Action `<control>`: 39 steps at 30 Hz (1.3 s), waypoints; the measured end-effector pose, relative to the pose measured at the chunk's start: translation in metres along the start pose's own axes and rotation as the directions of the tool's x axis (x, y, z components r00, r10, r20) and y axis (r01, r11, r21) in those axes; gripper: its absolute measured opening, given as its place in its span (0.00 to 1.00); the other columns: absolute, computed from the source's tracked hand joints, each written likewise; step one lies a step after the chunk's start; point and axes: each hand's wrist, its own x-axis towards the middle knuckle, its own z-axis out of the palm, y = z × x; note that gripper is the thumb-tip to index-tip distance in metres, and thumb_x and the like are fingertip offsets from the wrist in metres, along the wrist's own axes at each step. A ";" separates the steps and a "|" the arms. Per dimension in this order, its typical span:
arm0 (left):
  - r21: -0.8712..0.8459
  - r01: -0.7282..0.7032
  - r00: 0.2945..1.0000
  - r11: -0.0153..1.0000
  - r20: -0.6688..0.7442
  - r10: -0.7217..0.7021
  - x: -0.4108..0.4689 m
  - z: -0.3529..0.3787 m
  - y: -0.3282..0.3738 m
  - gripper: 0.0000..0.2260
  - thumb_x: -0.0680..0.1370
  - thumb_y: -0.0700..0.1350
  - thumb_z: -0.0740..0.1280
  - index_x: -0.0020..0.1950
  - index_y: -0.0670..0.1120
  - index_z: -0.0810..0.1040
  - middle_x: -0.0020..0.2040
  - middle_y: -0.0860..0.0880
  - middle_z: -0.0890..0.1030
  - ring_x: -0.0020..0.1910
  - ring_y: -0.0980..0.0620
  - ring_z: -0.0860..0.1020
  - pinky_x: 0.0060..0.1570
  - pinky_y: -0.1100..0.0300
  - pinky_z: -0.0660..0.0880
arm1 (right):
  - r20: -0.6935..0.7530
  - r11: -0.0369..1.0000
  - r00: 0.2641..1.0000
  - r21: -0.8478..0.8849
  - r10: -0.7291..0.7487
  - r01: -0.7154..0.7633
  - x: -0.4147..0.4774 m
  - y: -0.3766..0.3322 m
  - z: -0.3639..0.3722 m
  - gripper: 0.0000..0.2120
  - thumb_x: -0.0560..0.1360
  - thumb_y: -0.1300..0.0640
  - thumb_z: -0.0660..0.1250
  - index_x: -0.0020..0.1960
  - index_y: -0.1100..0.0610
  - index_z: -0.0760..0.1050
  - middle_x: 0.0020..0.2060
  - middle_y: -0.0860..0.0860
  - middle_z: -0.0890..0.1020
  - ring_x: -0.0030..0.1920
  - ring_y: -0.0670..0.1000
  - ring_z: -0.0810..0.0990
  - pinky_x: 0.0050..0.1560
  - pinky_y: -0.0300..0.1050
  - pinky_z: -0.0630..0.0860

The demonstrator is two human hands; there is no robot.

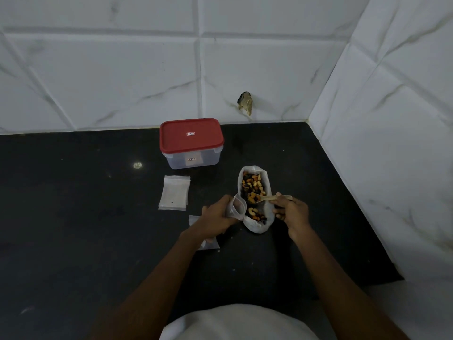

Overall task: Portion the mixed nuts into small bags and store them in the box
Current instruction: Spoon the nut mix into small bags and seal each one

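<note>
Two hands are busy. Left grip [215,213] holds a small bag [237,206] by its side, mouth open. The bag looks thin, soft and floppy, so I think near the top is the best place to hold it. Right grip [290,209] is closed round a light wooden spoon [268,198] heaped with mixed nuts [252,198], just right of that bag, over the big bag [257,227]. Far beyond both grips sits the box [191,137], lid on.
</note>
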 end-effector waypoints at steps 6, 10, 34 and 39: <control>-0.030 -0.003 0.995 1.000 -0.096 0.000 0.001 0.000 0.001 0.17 0.75 0.50 0.72 0.58 0.60 0.68 0.58 0.58 0.75 0.62 0.55 0.74 0.70 0.42 0.62 | 0.019 0.998 1.000 0.063 -0.009 0.008 -0.010 -0.011 -0.008 0.06 0.76 0.56 0.71 0.49 0.59 0.82 0.43 0.55 0.87 0.36 0.47 0.80 0.38 0.41 0.76; -0.013 -0.015 0.989 1.000 -0.144 0.013 0.001 -0.001 0.007 0.17 0.75 0.51 0.72 0.59 0.58 0.68 0.57 0.58 0.76 0.61 0.57 0.74 0.70 0.45 0.60 | 0.037 0.995 0.997 0.075 -0.062 0.059 -0.026 -0.027 -0.009 0.05 0.76 0.56 0.71 0.49 0.57 0.82 0.44 0.53 0.87 0.38 0.48 0.80 0.40 0.43 0.76; -0.261 -0.127 0.966 0.957 -0.250 0.060 0.001 -0.003 0.017 0.15 0.75 0.43 0.72 0.58 0.52 0.72 0.55 0.53 0.79 0.54 0.63 0.77 0.49 0.67 0.74 | 0.425 0.254 0.425 -0.402 -0.799 0.879 -0.087 -0.034 0.020 0.08 0.76 0.63 0.70 0.53 0.53 0.82 0.44 0.44 0.84 0.44 0.43 0.82 0.43 0.37 0.79; -0.291 -0.089 0.965 0.952 -0.264 0.010 -0.006 -0.010 0.017 0.17 0.75 0.43 0.72 0.59 0.54 0.69 0.54 0.58 0.76 0.52 0.67 0.76 0.44 0.70 0.73 | -0.058 0.696 0.699 -0.182 -0.713 0.695 -0.069 -0.030 0.017 0.03 0.76 0.55 0.71 0.49 0.52 0.79 0.42 0.43 0.83 0.43 0.44 0.83 0.46 0.44 0.81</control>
